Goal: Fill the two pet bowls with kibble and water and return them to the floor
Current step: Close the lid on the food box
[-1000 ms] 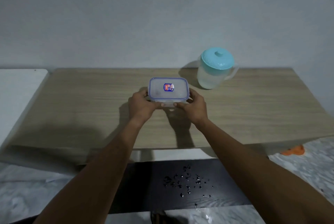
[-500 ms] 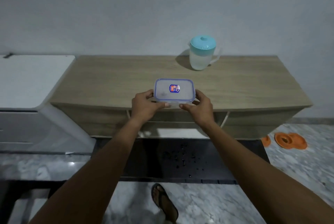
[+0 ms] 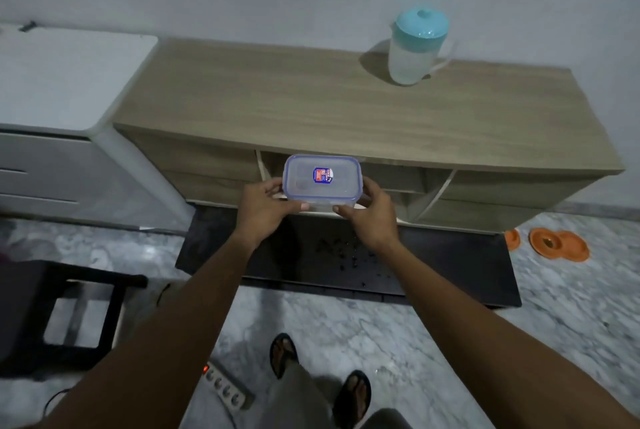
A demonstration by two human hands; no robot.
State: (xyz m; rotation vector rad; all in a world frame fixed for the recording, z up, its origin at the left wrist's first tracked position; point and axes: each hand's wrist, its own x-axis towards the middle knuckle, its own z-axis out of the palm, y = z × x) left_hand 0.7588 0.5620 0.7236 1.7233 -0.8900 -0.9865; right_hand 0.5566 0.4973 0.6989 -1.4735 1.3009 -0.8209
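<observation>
Box: I am holding the clear, blue-rimmed box (image 3: 322, 179) level in the air before the cabinet (image 3: 311, 106) front, lid on; I cannot read its contents.
Left hand: I am curling it (image 3: 265, 203) round the box's left end.
Right hand: I am gripping the right end with it (image 3: 370, 217), likely to keep the box flat.
Pitcher: it (image 3: 415, 48) is sitting lidded on the cabinet top, water level unclear.
Bowls: they (image 3: 559, 244) are lying on the floor (image 3: 571, 307), far right, unfilled, I judge.

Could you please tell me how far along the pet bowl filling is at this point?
Done: nothing visibly; the orange pet bowls sit on the floor beside the cabinet. In hand: left hand and right hand grip the lidded plastic container. Left: adding kibble, pouring water from the teal-lidded pitcher, setting bowls back.
</observation>
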